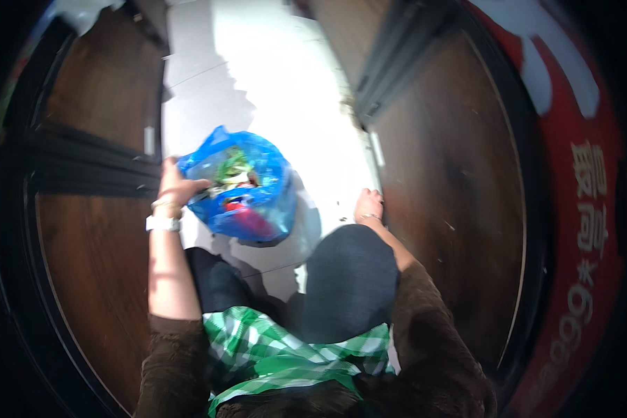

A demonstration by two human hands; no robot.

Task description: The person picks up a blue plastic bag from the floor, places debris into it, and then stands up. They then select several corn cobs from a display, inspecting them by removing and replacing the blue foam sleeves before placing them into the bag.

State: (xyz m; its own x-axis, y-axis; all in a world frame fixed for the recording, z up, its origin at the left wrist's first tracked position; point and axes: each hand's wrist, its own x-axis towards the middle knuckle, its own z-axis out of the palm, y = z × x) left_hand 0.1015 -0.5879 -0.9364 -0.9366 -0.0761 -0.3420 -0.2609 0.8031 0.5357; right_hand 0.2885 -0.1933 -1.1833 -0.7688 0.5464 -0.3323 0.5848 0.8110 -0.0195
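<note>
A blue plastic bag (279, 172) stands on the floor just ahead of my knees, its mouth open upward. Green leafy scraps (235, 163) and mixed refuse show inside it, and something red shows through its near side. My left hand (177, 183) grips the bag's left rim, with the thumb over the inner side. At the foot of the right-hand wooden cabinet panel, my right hand (370, 204) is low with its fingers curled. Its palm side is hidden, so whether it holds something small cannot be told.
Dark wooden cabinet doors line the left (104, 99) and right (444, 172) of a narrow aisle. Pale floor tiles (193, 57) run between them, partly in glaring sunlight. Small dark bits (343, 219) lie near my right hand. A red panel with writing (564, 209) borders the right side.
</note>
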